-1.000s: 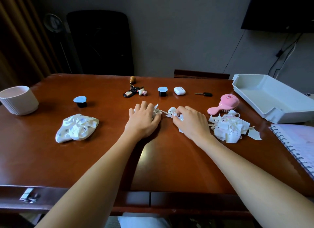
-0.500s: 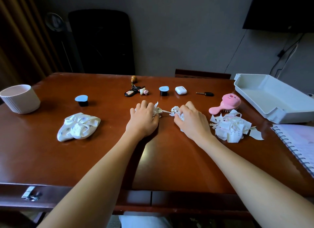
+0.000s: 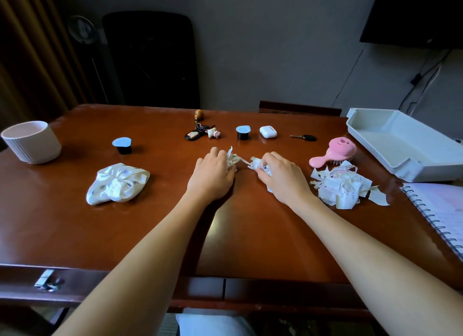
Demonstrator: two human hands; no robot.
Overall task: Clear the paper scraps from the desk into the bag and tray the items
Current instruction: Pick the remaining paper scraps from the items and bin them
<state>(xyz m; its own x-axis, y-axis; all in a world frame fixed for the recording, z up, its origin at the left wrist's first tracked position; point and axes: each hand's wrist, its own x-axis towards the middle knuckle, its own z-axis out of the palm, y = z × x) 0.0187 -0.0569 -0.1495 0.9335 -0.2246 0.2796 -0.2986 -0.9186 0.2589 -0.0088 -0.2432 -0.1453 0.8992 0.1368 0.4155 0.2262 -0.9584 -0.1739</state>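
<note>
Mid frame, low on the table [image 3: 250,235]: grips a small bunch of paper scraps [image 3: 231,158] in the left hand [image 3: 213,178], fingers curled; pinches more in the right hand [image 3: 283,180]. Leaves the big pile [image 3: 338,185] at right and the bag [image 3: 116,183] at left alone. Farther back, keys [image 3: 198,132], earbud case [image 3: 268,131], pink brush [image 3: 333,151], not yet in the tray [image 3: 400,145], upper right. Only just starting. Much like a moment ago: same spot, same hold.

Wooden desk [image 3: 250,235] bearing cup [image 3: 31,141], cloth bag [image 3: 117,183], blue-lidded pot [image 3: 122,145], second pot [image 3: 242,132], key bunch [image 3: 200,132], earbud case [image 3: 268,131], single key [image 3: 304,137], pink hairbrush [image 3: 334,152], paper scraps [image 3: 340,185], tray [image 3: 400,145], spiral notebook [image 3: 443,210].
</note>
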